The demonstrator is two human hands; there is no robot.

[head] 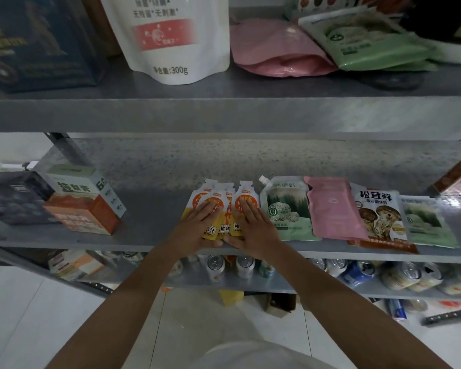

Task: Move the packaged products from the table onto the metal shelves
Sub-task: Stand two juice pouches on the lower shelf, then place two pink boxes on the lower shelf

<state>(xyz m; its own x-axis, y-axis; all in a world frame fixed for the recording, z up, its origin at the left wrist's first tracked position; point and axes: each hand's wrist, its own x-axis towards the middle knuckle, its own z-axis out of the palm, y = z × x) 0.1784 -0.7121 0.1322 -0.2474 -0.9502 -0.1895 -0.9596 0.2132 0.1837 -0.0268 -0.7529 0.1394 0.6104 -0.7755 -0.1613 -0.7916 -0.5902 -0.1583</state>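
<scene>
Several small orange-and-yellow spout pouches (215, 198) lie overlapping near the front of the middle metal shelf (149, 209). My left hand (197, 225) lies flat on the left pouches, fingers straight. My right hand (253, 225) presses flat on the right pouch, its thumb at the shelf's front edge. To the right lie a green spout pouch (285, 209), a pink pouch (333, 209), a mushroom-print packet (378, 217) and another green packet (426, 222).
An orange-and-green carton (83, 201) and a dark box (14, 198) stand at the shelf's left. The upper shelf (224, 113) holds a white 300g pouch (171, 38), a dark box, pink and green pouches. Drink cans (245, 266) fill the lower shelf. White floor tiles lie below.
</scene>
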